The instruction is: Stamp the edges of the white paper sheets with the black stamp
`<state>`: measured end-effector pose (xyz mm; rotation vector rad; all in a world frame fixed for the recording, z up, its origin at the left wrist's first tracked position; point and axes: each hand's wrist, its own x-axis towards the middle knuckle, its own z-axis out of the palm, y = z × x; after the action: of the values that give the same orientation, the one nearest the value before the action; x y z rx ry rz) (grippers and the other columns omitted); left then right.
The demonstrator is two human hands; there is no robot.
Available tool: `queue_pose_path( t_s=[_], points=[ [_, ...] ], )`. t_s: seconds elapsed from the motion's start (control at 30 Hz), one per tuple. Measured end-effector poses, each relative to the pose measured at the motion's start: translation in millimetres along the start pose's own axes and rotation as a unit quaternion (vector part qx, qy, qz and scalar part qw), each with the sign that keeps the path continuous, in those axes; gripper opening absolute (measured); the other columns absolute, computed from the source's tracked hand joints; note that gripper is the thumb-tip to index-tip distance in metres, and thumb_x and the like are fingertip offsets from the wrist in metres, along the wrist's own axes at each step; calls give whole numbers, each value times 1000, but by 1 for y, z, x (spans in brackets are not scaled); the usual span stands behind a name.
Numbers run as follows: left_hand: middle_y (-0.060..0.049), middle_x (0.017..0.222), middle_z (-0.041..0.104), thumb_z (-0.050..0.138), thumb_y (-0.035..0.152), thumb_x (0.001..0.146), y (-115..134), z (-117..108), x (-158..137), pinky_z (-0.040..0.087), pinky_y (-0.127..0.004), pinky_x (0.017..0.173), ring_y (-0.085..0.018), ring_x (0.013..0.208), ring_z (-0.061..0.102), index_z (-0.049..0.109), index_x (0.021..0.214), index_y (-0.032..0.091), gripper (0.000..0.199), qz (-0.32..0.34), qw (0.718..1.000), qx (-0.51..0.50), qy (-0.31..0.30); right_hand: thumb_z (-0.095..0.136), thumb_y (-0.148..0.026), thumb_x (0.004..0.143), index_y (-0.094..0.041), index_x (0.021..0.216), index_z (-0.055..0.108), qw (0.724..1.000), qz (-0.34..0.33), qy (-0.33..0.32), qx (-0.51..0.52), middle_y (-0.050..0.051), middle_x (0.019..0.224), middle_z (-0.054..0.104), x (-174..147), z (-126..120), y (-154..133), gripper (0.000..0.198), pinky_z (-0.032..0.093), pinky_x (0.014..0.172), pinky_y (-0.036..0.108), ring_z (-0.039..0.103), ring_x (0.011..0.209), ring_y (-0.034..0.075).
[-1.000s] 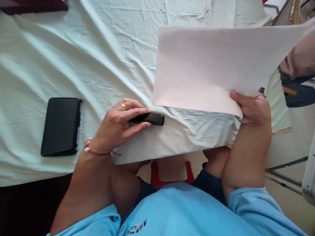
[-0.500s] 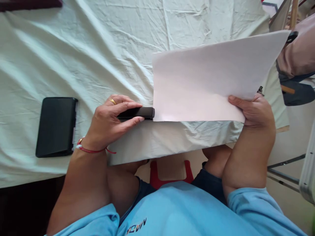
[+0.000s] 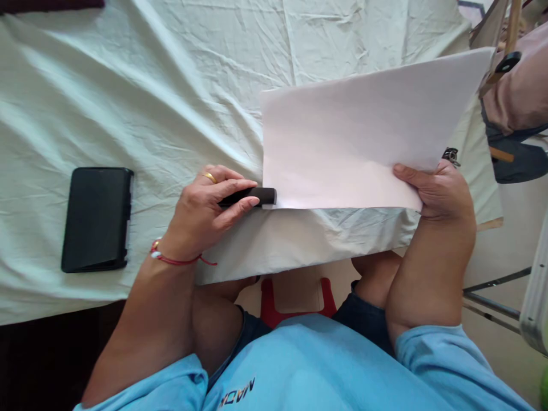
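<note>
My left hand [image 3: 218,200] is closed around a black stapler [image 3: 266,196], thumb on the near side and fingers on the far side. The stapler's front end overlaps the lower left corner of the white paper [image 3: 334,142]. In my right hand [image 3: 440,185] the paper is gripped at its lower right, with the thumb on top and the other fingers hidden underneath. The sheet's right side bends upward. Just beyond that hand a small dark metal object [image 3: 450,156] shows; its kind is unclear.
A black phone [image 3: 97,219] lies to the left on the pale tablecloth [image 3: 180,91]. At the far left corner is a dark maroon object [image 3: 51,4]. Below the table edge stands a red stool [image 3: 274,302]. Metal-framed furniture [image 3: 500,294] is at the right.
My left hand has moved right with the stapler, whose tip now laps over the paper's corner. The paper has shifted slightly left in my right hand.
</note>
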<state>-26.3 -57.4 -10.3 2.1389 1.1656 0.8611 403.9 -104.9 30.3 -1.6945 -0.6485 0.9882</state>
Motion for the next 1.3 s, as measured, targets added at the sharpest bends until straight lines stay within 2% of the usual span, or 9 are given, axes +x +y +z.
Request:
queue_pose_path(
  t_s=[0.2, 0.4, 0.67, 0.8, 0.87, 0.93, 1.1, 1.2, 1.3],
  points=[
    [-8, 116, 88, 74, 51, 109, 7, 8, 2, 60, -60, 115, -40, 123, 78, 91, 116, 33, 25, -20, 995, 90, -28, 122, -46, 39, -25, 90, 89, 1000, -4, -2, -10, 4, 106, 93, 4, 2, 1, 65, 76, 88, 37, 87, 97, 23],
    [-6, 107, 86, 87, 50, 101, 12, 10, 5, 67, -44, 94, -29, 99, 81, 93, 110, 33, 20, -44, 998, -49, -11, 121, -47, 44, -24, 84, 85, 998, -54, 10, 10, 2, 96, 91, 16, 9, 10, 58, 72, 75, 32, 83, 85, 19],
    [-9, 113, 87, 87, 37, 105, 50, 33, -2, 68, -39, 97, -26, 104, 83, 95, 120, 26, 20, 31, 986, -142, -88, 120, -46, 40, -23, 85, 83, 990, -112, 41, 68, 1, 103, 92, 14, 24, 7, 63, 77, 97, 39, 85, 95, 21],
    [-6, 109, 86, 81, 36, 112, 55, 33, -2, 66, -40, 104, -25, 106, 81, 93, 109, 29, 14, -10, 985, -149, 81, 119, -42, 43, -23, 84, 81, 990, -114, 43, 75, 2, 105, 91, 10, 25, 5, 60, 77, 102, 44, 85, 99, 23],
    [-6, 107, 84, 79, 48, 115, 45, 32, 1, 65, -38, 94, -23, 102, 79, 92, 107, 29, 24, -86, 966, -147, 193, 119, -40, 45, -22, 83, 81, 989, -119, 43, 82, 3, 104, 91, 8, 25, 4, 57, 77, 105, 46, 85, 100, 24],
    [-6, 112, 83, 85, 65, 108, 33, 34, 4, 62, -34, 83, -23, 102, 77, 91, 114, 29, 36, -137, 940, -190, 247, 118, -38, 45, -21, 85, 82, 987, -124, 37, 96, 4, 103, 90, 7, 26, 4, 56, 76, 107, 48, 85, 101, 25],
    [-2, 93, 76, 108, 69, 79, 23, 41, 11, 52, -29, 62, -18, 78, 67, 85, 108, 29, 55, -219, 895, -359, 147, 118, -41, 47, -22, 88, 82, 984, -143, 24, 107, 5, 105, 89, 3, 28, 4, 58, 76, 109, 52, 86, 106, 29],
    [3, 69, 58, 105, 57, 86, 32, 37, 12, 35, -28, 49, -12, 57, 44, 73, 81, 25, 46, -229, 900, -356, 99, 118, -43, 49, -22, 91, 85, 986, -137, 13, 90, 5, 107, 90, 2, 28, 5, 57, 76, 109, 49, 87, 107, 27],
    [5, 60, 46, 98, 54, 95, 37, 32, 11, 24, -30, 47, -10, 54, 32, 63, 68, 23, 55, -231, 919, -298, 112, 119, -48, 48, -21, 91, 88, 992, -108, -8, 68, 7, 107, 92, 3, 27, 7, 60, 77, 102, 48, 86, 95, 25]
  ],
)
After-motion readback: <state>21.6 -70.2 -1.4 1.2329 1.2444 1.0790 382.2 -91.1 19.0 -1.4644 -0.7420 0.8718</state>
